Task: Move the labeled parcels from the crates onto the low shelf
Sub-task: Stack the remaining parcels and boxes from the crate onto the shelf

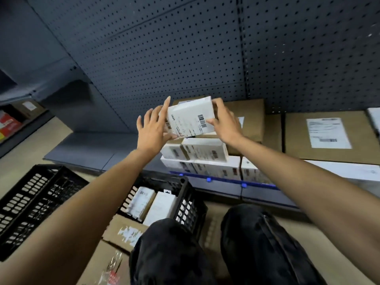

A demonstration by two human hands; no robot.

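Above the low shelf, a white parcel with barcode labels is held tilted in the air between both hands. The right hand grips its right end, thumb on the labelled face and fingers curled behind. The left hand lies against the left end, fingers straight and spread. Just beneath, a stack of white parcels sits on the shelf, with brown boxes beside it against the pegboard. Near the person's knees, a black crate holds more packs. Another crate stands to its left.
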